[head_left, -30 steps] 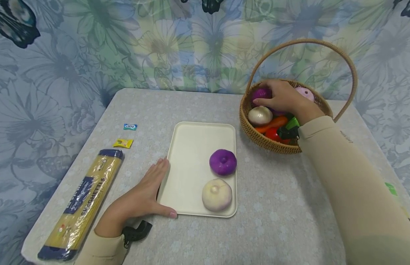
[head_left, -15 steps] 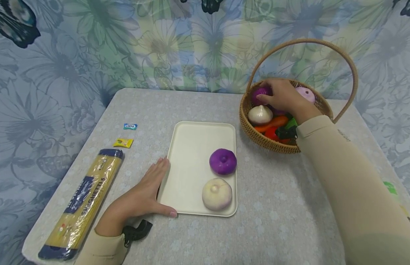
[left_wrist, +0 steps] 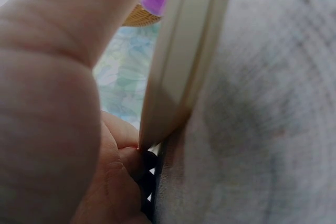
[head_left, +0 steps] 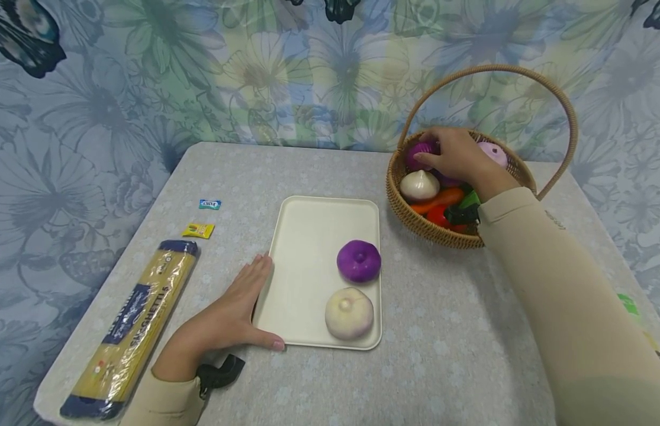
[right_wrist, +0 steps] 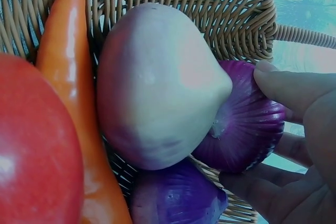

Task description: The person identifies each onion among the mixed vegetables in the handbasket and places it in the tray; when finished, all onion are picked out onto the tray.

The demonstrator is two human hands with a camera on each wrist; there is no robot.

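My right hand (head_left: 454, 157) reaches into the wicker basket (head_left: 415, 220) at the back right and curls its fingers (right_wrist: 294, 87) round a purple onion (head_left: 419, 154) (right_wrist: 244, 129). Beside that onion lie a white onion (head_left: 418, 184) (right_wrist: 155, 85), an orange carrot (head_left: 436, 198) (right_wrist: 71, 82), a red piece (right_wrist: 31, 145) and another purple piece (right_wrist: 176, 195). My left hand (head_left: 231, 316) lies flat on the table against the left edge of the cream tray (head_left: 308, 236) (left_wrist: 178, 61), thumb along its front edge. On the tray sit a purple onion (head_left: 359, 260) and a white one (head_left: 348, 313).
A long pack of spaghetti (head_left: 132, 322) lies at the table's front left. Two small sweets, one yellow (head_left: 198, 229) and one blue (head_left: 209, 204), lie behind it. A pink piece (head_left: 492, 152) sits at the basket's far side. A flowered cloth hangs behind the table.
My right hand has closed a little more round the purple onion in the basket. My left hand and the tray have stayed where they were.
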